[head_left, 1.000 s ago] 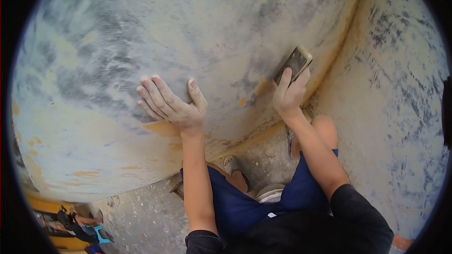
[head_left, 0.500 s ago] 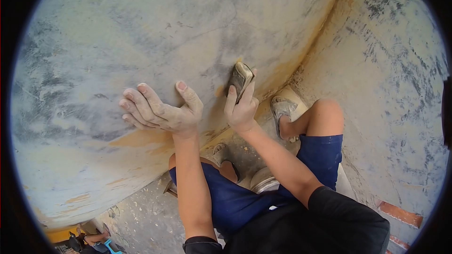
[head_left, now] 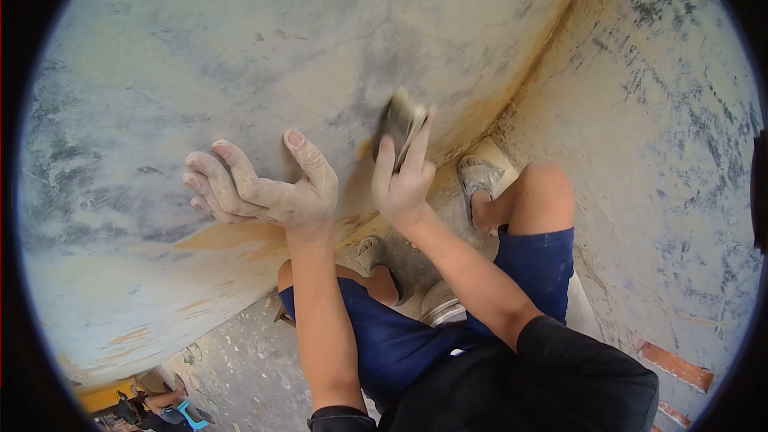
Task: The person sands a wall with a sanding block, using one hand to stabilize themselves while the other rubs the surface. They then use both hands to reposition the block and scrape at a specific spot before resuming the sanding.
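My right hand (head_left: 402, 188) grips a dark, flat sanding block (head_left: 398, 130) with pale folded edges, fingers along its sides. Motion smears the block's upper end, which overlaps the patchy grey wall (head_left: 320, 48). To the left, my left hand (head_left: 268, 192) is empty and coated in pale dust. Its thumb stands well apart from the loosely curled fingers, and the hand lies over the wall in this view, above an orange-brown patch.
A second wall (head_left: 664, 176) meets the first at a brownish corner. My knees and dusty sandals (head_left: 480, 176) are close below my arms. Between my legs is a pale round container (head_left: 442, 304). Another person (head_left: 156, 406) is at the lower left, near a blue object (head_left: 190, 416).
The sanding block has shifted slightly up and its outline is now blurred, with my right hand still around it. The whole view has drifted a little; my left hand stays spread.
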